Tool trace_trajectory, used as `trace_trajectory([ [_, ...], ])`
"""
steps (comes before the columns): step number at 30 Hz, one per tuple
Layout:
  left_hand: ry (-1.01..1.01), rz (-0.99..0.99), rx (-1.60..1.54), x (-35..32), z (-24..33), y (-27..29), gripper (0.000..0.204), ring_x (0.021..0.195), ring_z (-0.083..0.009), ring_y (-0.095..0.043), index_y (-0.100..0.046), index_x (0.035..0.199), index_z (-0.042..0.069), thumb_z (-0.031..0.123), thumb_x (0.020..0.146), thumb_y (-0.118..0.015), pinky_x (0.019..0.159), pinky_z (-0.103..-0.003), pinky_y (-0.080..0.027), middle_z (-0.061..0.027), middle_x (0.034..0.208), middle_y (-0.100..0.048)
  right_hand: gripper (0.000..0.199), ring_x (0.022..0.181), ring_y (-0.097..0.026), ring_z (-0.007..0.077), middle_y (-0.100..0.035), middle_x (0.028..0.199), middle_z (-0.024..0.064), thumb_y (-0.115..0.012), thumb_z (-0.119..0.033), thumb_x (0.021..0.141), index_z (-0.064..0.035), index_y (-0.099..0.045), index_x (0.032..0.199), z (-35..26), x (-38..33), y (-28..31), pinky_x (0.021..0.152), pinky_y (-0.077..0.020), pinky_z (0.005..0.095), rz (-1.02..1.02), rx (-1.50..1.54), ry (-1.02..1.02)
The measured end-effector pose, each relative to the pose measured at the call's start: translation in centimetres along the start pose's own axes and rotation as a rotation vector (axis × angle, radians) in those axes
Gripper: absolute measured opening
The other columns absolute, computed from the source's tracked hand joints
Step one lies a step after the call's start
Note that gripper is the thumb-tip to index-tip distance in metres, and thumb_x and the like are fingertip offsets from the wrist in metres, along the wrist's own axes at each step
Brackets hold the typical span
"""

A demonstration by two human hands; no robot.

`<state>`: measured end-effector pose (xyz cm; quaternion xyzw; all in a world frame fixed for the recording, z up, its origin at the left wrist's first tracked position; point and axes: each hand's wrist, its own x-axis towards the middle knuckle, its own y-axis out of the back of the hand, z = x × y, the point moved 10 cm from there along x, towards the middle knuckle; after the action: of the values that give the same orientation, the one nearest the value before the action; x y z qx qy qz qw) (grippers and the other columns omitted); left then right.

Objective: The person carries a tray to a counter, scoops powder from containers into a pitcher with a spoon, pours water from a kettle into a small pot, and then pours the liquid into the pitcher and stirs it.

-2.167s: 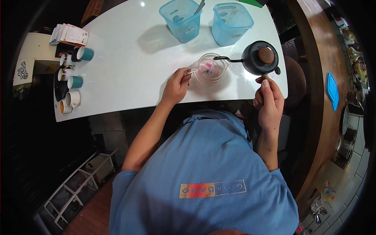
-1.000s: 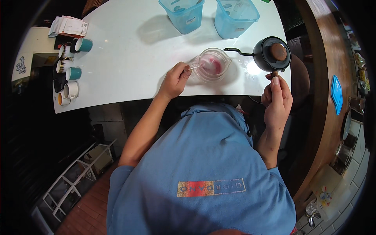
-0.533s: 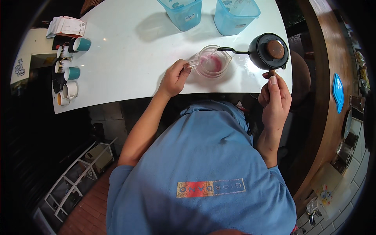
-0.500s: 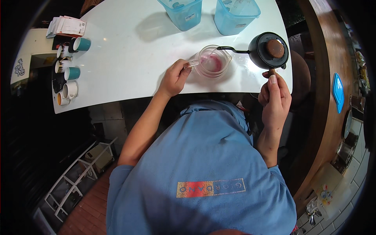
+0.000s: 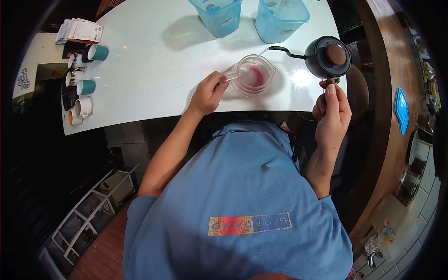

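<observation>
The left hand (image 5: 208, 93) is pinching the handle of a clear glass pitcher (image 5: 254, 74), which is sitting near the counter's (image 5: 154, 70) near edge and holding a little pink liquid. The right hand (image 5: 332, 112) is closing around the handle of a black gooseneck kettle (image 5: 326, 57) at the near right corner, its thin spout reaching to the pitcher's rim. Two blue plastic containers (image 5: 219, 16) are standing side by side at the far edge, each wearing a small white label on its front wall. At the far left corner a white rectangular packet (image 5: 81, 31) with dark print is lying flat. Teal and white cups (image 5: 86, 86) are lining the left edge. A blue diamond-shaped sign (image 5: 401, 111) is lying on the wooden ledge right of the counter.
</observation>
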<state>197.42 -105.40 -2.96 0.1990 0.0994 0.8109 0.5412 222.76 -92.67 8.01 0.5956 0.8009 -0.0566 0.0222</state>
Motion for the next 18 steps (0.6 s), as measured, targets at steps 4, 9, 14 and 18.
trace_trajectory([
  [4,-0.018,0.004,-0.015,0.0,0.1,-0.2,0.019,0.064,-0.022,-0.05,-0.055,0.093,-0.002,0.017,0.093,-0.057,0.061,-0.03,-0.042,-0.0117,0.081,-0.054,0.029,0.051,-0.031,0.0001,-0.039,0.061,-0.0066,-0.052,-0.022,0.097,0.0056,-0.058,0.105,-0.2,-0.2,1.0,0.046,-0.0226,0.0189,0.029,-0.029,0.011],
  [9,-0.014,0.002,-0.014,0.1,-0.1,-0.2,0.019,0.063,-0.0215,-0.05,-0.055,0.093,-0.001,0.018,0.093,-0.057,0.061,-0.03,-0.042,-0.0111,0.08,-0.053,0.029,0.051,-0.031,0.0003,-0.038,0.061,-0.0065,-0.052,-0.022,0.098,0.0058,-0.058,0.106,-0.4,-0.9,1.7,0.046,-0.0219,0.019,0.046,-0.049,0.001],
  [14,-0.001,0.004,-0.026,0.0,-0.4,-0.2,0.018,0.063,-0.0216,-0.05,-0.055,0.094,-0.001,0.018,0.093,-0.056,0.061,-0.03,-0.042,-0.0108,0.08,-0.054,0.029,0.051,-0.03,0.0003,-0.038,0.06,-0.0064,-0.051,-0.022,0.098,0.0057,-0.057,0.107,0.2,-1.6,2.2,0.046,-0.0211,0.0196,-0.015,-0.005,-0.026],
  [18,-0.011,0.009,-0.027,0.1,0.0,-0.2,0.017,0.064,-0.0216,-0.05,-0.055,0.094,-0.001,0.016,0.094,-0.056,0.061,-0.03,-0.043,-0.0108,0.081,-0.054,0.029,0.05,-0.029,0.0005,-0.037,0.06,-0.0062,-0.051,-0.021,0.098,0.0059,-0.056,0.107,0.3,-2.3,2.2,0.046,-0.0211,0.0197,-0.033,0.002,-0.042],
])
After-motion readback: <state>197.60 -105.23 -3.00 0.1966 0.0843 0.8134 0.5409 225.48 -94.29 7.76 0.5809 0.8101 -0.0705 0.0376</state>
